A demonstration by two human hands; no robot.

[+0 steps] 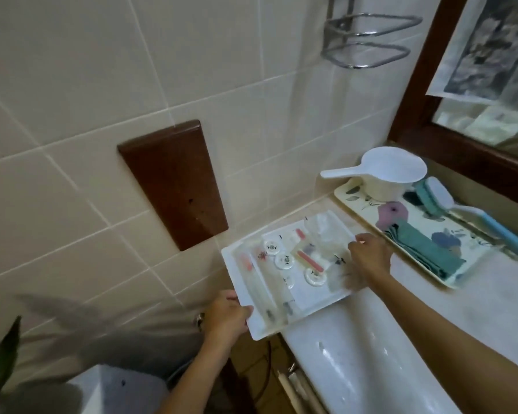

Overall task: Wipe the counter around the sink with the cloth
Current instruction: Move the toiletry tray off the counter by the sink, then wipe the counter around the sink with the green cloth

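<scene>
Fingers (245,312) of the left hand (226,316) pinch the white tray's (259,331) near corner while the right hand (370,256) curls closed on its far edge, so a tilt could spill the toiletries; the green cloth (422,249) lies folded on the flowered tray (356,201) beyond the right fingers, on the bench (491,300)

Both hands, left hand (226,316) and right hand (370,254), on white tray (259,330) of toiletries

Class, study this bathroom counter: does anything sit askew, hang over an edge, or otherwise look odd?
Yes. The white tray of toiletries sits askew, its near corner sticking out past the counter end over open floor, held by the left hand and right hand. The brown wall plaque shows bare screw holes, as if something was removed.
</scene>
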